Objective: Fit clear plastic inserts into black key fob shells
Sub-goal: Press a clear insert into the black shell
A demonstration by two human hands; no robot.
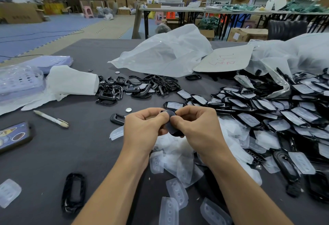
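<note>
Both hands meet over the middle of the dark table around one black key fob shell [172, 125]. My left hand [145, 127] grips its left side, thumb pressed on its face. My right hand [197, 127] grips the right side, thumb on top too. Whether a clear insert sits inside this shell is hidden by my fingers. Loose clear plastic inserts [175, 164] lie heaped under and in front of my wrists. At the right spreads a big pile of shells with inserts in them [284, 116]. Empty black frames [137, 86] lie in a heap behind my hands.
A lone black shell [73, 191] lies at the near left, another [116, 118] just left of my left hand. A pen [50, 118], a phone [13, 136], white foam wrap [71, 82], clear bags [165, 54], a marked card [225, 60] and coin cells [128, 109] lie around.
</note>
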